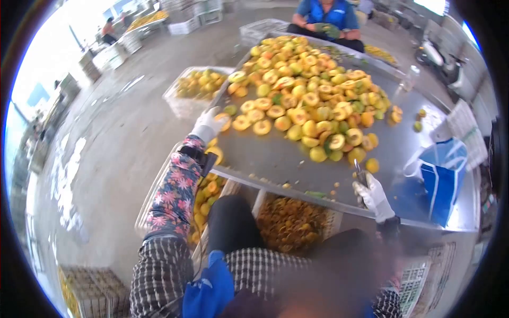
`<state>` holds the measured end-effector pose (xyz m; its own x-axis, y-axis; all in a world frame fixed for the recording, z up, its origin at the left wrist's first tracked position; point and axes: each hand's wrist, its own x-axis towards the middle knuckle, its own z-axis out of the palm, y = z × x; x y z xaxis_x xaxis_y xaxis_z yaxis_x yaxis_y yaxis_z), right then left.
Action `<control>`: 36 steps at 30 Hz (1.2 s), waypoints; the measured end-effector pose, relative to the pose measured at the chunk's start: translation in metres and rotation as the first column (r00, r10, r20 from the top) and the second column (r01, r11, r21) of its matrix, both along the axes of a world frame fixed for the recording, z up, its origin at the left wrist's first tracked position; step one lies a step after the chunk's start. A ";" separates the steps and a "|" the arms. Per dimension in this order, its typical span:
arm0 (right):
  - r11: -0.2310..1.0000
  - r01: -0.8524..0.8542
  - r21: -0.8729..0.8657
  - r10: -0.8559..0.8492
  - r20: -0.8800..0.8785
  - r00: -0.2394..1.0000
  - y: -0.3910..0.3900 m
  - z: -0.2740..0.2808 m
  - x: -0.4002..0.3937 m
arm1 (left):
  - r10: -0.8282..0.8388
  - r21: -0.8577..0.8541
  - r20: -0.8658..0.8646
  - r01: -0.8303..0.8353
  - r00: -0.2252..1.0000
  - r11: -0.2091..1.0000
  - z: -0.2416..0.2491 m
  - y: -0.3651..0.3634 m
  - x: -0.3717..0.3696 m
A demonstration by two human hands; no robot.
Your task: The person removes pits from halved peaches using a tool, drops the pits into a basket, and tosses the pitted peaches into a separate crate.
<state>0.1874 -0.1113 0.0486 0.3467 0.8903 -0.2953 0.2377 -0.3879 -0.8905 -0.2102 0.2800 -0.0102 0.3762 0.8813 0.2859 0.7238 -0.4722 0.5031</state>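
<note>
My left hand, in a white glove, reaches over the left edge of the metal table, right beside some halved yellow fruit. Its fingers are partly hidden against the fruit, and their hold is unclear. In a white glove too, my right hand is closed around a small metal tool near the table's front edge. The tool points up toward the fruit pile, a heap of whole and cut yellow-orange fruit.
Below the table edge are a crate of fruit and a crate of brown pits. Another fruit crate stands left. A blue-white bag and a clear bottle are at right. A gloved co-worker sits opposite.
</note>
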 end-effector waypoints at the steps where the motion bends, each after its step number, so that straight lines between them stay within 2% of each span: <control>1: 0.993 0.071 0.093 -0.081 0.109 0.991 0.004 -0.025 0.030 | -0.019 -0.122 0.020 0.021 1.000 0.992 0.009 0.012 0.017; 2: 0.980 0.174 0.096 -0.189 0.175 0.966 0.003 -0.032 0.055 | -0.040 -0.246 0.034 0.047 0.999 0.968 0.016 0.021 0.034; 4: 0.925 0.362 0.120 -0.381 0.284 0.880 0.006 -0.042 0.097 | -0.003 -0.306 -0.040 -0.010 0.999 0.952 -0.038 0.080 0.052; 5: 0.893 0.427 0.141 -0.450 0.302 0.840 0.007 -0.058 0.124 | 0.046 -0.315 -0.164 -0.096 0.985 0.944 -0.034 0.078 0.068; 6: 0.859 0.487 0.159 -0.511 0.316 0.799 0.006 -0.075 0.151 | 0.059 -0.321 -0.241 -0.137 0.969 0.937 -0.050 0.093 0.078; 8: 0.776 0.621 0.109 -0.630 0.190 0.753 0.014 -0.103 0.184 | 0.128 -0.351 -0.339 -0.251 0.932 0.902 -0.011 0.054 0.106; 10: 0.702 0.705 0.101 -0.712 0.089 0.696 0.034 -0.119 0.208 | -0.016 -0.413 -0.328 -0.128 0.945 0.902 -0.023 0.069 0.121; 11: 0.670 0.736 0.094 -0.740 0.004 0.673 0.052 -0.105 0.200 | -0.020 -0.434 -0.350 -0.143 0.937 0.890 -0.026 0.067 0.133; 12: 0.673 0.709 0.208 -0.691 -0.164 0.704 0.073 -0.125 0.215 | -0.012 -0.311 -0.411 -0.128 0.912 0.942 -0.018 0.048 0.144; 13: 0.709 0.656 0.258 -0.641 -0.153 0.752 0.093 -0.145 0.229 | -0.056 -0.277 -0.396 -0.062 0.917 0.959 -0.025 0.045 0.145; 14: 0.744 0.617 0.257 -0.601 -0.146 0.786 0.115 -0.137 0.220 | -0.105 -0.237 -0.381 0.012 0.919 0.971 -0.031 0.045 0.148; 15: 0.816 0.520 0.251 -0.567 0.175 0.805 0.137 -0.148 0.227 | -0.234 -0.334 -0.349 0.113 0.907 0.936 -0.021 0.038 0.152; 16: 0.830 0.473 0.295 -0.548 0.274 0.791 0.156 -0.135 0.205 | -0.359 -0.425 -0.309 0.210 0.881 0.881 -0.008 0.031 0.152; 17: 0.886 0.359 0.295 -0.449 0.349 0.822 0.173 -0.133 0.200 | -0.466 -0.427 -0.235 0.340 0.853 0.838 -0.013 0.030 0.150; 18: 0.903 0.299 0.308 -0.427 0.584 0.690 0.188 -0.142 0.198 | -0.565 -0.424 -0.157 0.461 0.810 0.780 -0.021 0.026 0.147; 19: 0.905 0.304 0.297 -0.417 0.483 0.770 0.196 -0.136 0.184 | -0.544 -0.550 0.016 0.462 0.839 0.696 -0.011 0.014 0.146; 20: 0.934 0.204 0.294 -0.273 0.219 0.937 0.201 -0.134 0.180 | -0.485 -0.658 0.186 0.474 0.855 0.584 0.003 0.001 0.145; 21: 0.950 0.218 0.224 -0.243 0.092 0.966 0.200 -0.133 0.167 | -0.475 -0.735 0.203 0.454 0.856 0.504 0.011 0.005 0.143; 22: 0.896 0.180 0.406 -0.138 -0.131 0.982 0.201 -0.143 0.153 | -0.464 -0.802 0.216 0.427 0.859 0.418 0.012 0.021 0.136; 23: 0.961 -0.016 0.277 -0.011 0.097 0.995 0.192 -0.116 0.146 | -0.364 -0.797 0.262 0.413 0.894 0.440 0.005 0.044 0.129; 24: 0.971 -0.202 0.130 0.153 0.311 0.938 0.184 -0.089 0.139 | -0.263 -0.795 0.302 0.395 0.916 0.461 -0.003 0.066 0.125; 25: 0.971 -0.100 0.219 0.065 0.164 0.984 0.179 -0.076 0.146 | -0.170 -0.685 0.320 0.352 0.932 0.638 -0.009 0.084 0.128; 26: 0.951 0.092 0.295 -0.109 0.043 0.993 0.186 -0.086 0.174 | -0.074 -0.553 0.357 0.275 0.931 0.786 -0.016 0.095 0.135; 27: 0.887 0.279 0.367 -0.267 -0.086 0.960 0.191 -0.095 0.202 | -0.054 -0.488 0.419 0.275 0.906 0.828 -0.019 0.101 0.147; 28: 0.748 0.459 0.480 -0.468 -0.109 0.877 0.194 -0.098 0.241 | -0.032 -0.420 0.481 0.262 0.876 0.869 -0.022 0.107 0.156; 29: 0.644 0.588 0.489 -0.625 -0.106 0.774 0.197 -0.106 0.291 | -0.020 -0.445 0.446 0.241 0.895 0.863 -0.031 0.119 0.163; 30: 0.542 0.587 0.602 -0.726 -0.016 0.687 0.193 -0.118 0.333 | 0.021 -0.467 0.425 0.200 0.905 0.861 -0.043 0.129 0.175; 31: 0.511 0.665 0.544 -0.822 0.085 0.563 0.187 -0.131 0.381 | -0.021 -0.395 0.393 0.189 0.919 0.899 -0.060 0.146 0.187; 32: 0.454 0.706 0.544 -0.794 -0.112 0.597 0.187 -0.143 0.422 | -0.056 -0.322 0.356 0.179 0.933 0.930 -0.066 0.156 0.197; 33: 0.448 0.745 0.494 -0.810 -0.128 0.572 0.181 -0.162 0.454 | -0.082 -0.324 0.412 0.230 0.907 0.918 -0.070 0.167 0.207; 34: 0.443 0.781 0.439 -0.825 -0.140 0.547 0.177 -0.151 0.451 | -0.101 -0.325 0.466 0.277 0.879 0.904 -0.068 0.169 0.223; 35: 0.460 0.765 0.451 -0.815 -0.126 0.565 0.187 -0.164 0.472 | -0.030 -0.457 0.557 0.337 0.830 0.823 -0.051 0.159 0.237; 36: 0.475 0.751 0.459 -0.806 -0.115 0.581 0.199 -0.182 0.490 | -0.056 -0.504 0.533 0.370 0.844 0.780 -0.039 0.161 0.244</control>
<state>0.6773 0.0874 -0.1330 0.9627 0.2479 0.1082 0.1271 -0.0616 -0.9900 0.0341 0.4411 -0.0493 0.5333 0.8445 -0.0497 0.2415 -0.0957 0.9657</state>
